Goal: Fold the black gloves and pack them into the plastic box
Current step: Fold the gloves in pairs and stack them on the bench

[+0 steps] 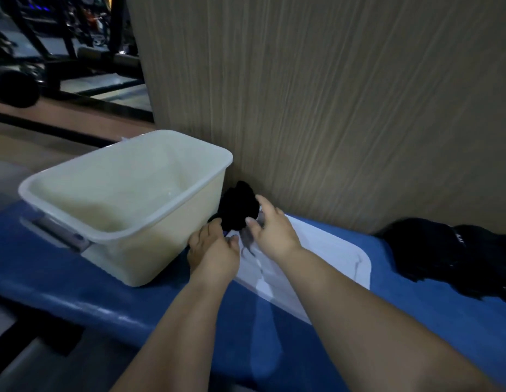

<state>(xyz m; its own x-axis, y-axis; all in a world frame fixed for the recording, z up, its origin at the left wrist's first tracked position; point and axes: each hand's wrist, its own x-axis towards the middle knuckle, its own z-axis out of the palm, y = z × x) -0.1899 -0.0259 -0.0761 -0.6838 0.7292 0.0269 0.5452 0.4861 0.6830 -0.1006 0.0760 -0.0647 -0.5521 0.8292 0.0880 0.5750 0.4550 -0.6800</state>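
- Your left hand: fingers curled, pinching black glove bundle at its lower edge.
- Your right hand: thumb and fingers gripping the same bundle, just beside plastic box, outside it.
- Box interior: no gloves visible; packing seemingly unstarted.
- Far right, black pile: likely more gloves awaiting folding.

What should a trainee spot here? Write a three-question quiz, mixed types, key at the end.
1. True or false: black gloves already lie inside the cream rectangular plastic box.
2. The bunched black glove gripped by the left hand and right hand is: A) inside the box; B) outside it, by its right end; C) on the floor.
3. Fill in: the pile of black gloves lies on the blue padded bench to the ___ of the flat white plastic lid.
Key: 1 false; 2 B; 3 right.
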